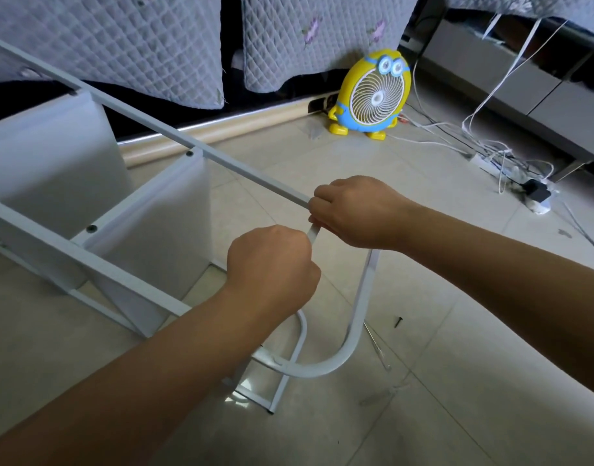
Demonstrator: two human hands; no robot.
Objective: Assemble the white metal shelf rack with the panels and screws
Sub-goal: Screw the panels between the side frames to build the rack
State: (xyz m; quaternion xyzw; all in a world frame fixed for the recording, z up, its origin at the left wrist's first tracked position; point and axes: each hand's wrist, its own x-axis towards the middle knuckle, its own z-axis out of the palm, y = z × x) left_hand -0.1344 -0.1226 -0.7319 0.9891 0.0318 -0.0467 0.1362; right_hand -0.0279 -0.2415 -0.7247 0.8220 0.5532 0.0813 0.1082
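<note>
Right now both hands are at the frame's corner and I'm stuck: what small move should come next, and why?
Probably hold the long rail steady with the right hand and send the left hand for the loose black screw on the floor: the curved bar meets the rail under the hands, and that screw lies unused.

Soft, even, fairly bright light; shadows on the floor point(423, 331) are faint. Wide-angle distortion bows the rack frame point(221, 161).
</note>
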